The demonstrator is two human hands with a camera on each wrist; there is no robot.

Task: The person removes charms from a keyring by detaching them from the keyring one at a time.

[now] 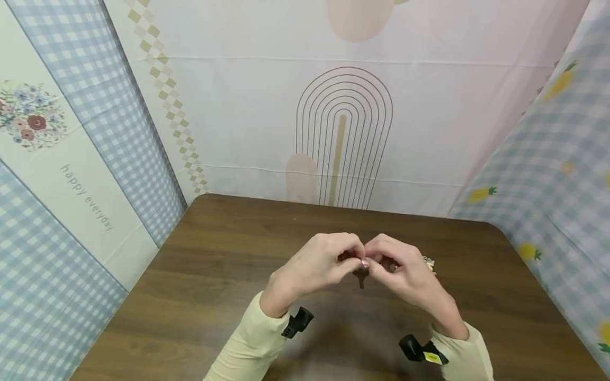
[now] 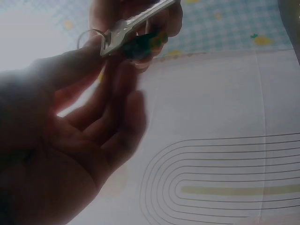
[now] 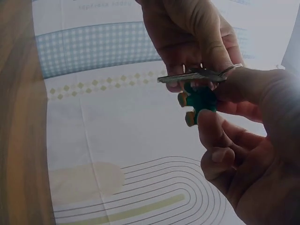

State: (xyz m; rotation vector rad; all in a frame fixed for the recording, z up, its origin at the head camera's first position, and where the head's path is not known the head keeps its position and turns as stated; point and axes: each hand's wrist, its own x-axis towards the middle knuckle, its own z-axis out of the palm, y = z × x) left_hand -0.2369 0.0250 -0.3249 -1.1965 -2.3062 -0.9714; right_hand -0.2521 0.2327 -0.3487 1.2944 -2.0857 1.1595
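My left hand (image 1: pixel 316 267) and right hand (image 1: pixel 405 272) meet fingertip to fingertip above the table. Between them they pinch a thin metal key ring (image 3: pixel 233 68), much of it hidden by thumbs and fingers. A silver key (image 2: pixel 137 26) is on the ring; in the head view the key (image 1: pixel 361 280) shows dark, pointing down below the fingertips. Beside the key is a small green figure (image 3: pixel 200 99) with orange-yellow feet, close to the right hand's fingertips. In the left wrist view this green figure (image 2: pixel 140 46) is partly covered by fingers.
The brown wooden table (image 1: pixel 214 264) lies beneath both hands. Past the right hand, a small light-coloured item (image 1: pixel 429 263) sits on it, partly hidden. Patterned cloths hang at the back (image 1: pixel 248 116) and both sides. Each wrist wears a black camera (image 1: pixel 297 321).
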